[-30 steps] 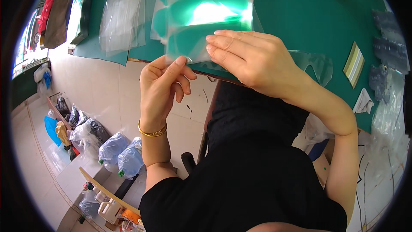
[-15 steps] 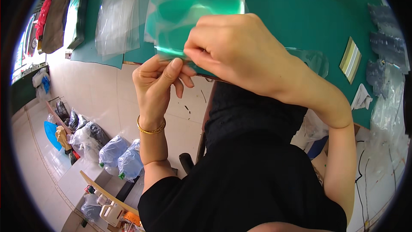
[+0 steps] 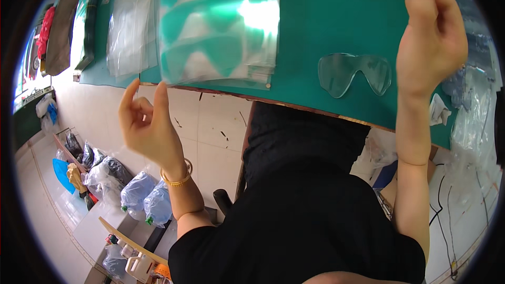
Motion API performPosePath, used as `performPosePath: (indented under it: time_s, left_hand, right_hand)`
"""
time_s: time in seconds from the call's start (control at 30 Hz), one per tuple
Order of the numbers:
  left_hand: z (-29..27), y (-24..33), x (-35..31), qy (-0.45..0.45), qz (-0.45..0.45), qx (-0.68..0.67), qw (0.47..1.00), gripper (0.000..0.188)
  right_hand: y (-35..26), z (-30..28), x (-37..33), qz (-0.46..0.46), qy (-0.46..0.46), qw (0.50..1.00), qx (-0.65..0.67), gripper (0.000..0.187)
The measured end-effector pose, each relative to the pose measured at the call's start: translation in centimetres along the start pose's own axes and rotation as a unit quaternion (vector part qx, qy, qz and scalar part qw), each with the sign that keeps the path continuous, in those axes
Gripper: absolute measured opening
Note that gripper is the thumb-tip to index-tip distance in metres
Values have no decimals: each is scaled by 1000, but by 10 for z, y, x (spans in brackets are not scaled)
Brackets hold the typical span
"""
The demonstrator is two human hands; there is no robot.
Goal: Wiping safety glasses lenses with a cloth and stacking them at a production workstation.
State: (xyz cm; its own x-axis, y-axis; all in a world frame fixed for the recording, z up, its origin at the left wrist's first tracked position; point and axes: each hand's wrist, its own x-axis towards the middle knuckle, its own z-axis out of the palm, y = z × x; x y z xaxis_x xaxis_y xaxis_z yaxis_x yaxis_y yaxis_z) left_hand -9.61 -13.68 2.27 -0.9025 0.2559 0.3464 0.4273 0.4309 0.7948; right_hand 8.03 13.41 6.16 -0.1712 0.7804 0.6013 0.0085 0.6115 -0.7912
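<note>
Green tabletop [image 3: 305, 31]: spans the top of the frame, its worn front edge slanting down toward the right.
Clear sheets [image 3: 202, 47]: stacked at upper centre, goggle shapes showing through, glare on their right side.
Goggle-shaped lens [image 3: 336, 71]: lying by itself right of centre, close to the right wrist.
Left hand [image 3: 150, 123]: left of centre, by the table edge, thumb and forefinger spread apart.
Right hand [image 3: 434, 42]: upper right, fingers curled; I can't tell whether they pinch anything.
White cloth [image 3: 438, 110]: crumpled at the right.
Pale tiled floor [image 3: 100, 108]: left side, bluish bagged bottles [image 3: 138, 189] standing at lower left.
</note>
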Motion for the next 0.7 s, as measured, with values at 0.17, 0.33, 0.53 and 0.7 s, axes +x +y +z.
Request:
performPosePath:
  time_s: [0.17, 0.33, 0.53, 0.7]
  left_hand:
    - [34, 60, -39, -268, -111, -545, 786, 44]
    - [53, 87, -63, -312, -227, -631, 673, 37]
    - [67, 80, -81, -389, -175, -595, 681, 24]
    - [81, 71, -91, -479, -156, -590, 630, 20]
  right_hand:
    - [-20, 23, -64, -470, -108, 876, 10, 23]
    - [-21, -4, -84, -447, -128, 885, 2, 17]
    - [7, -103, -78, 242, -173, 917, 266, 60]
    - [15, -144, -94, 367, -183, 859, 307, 44]
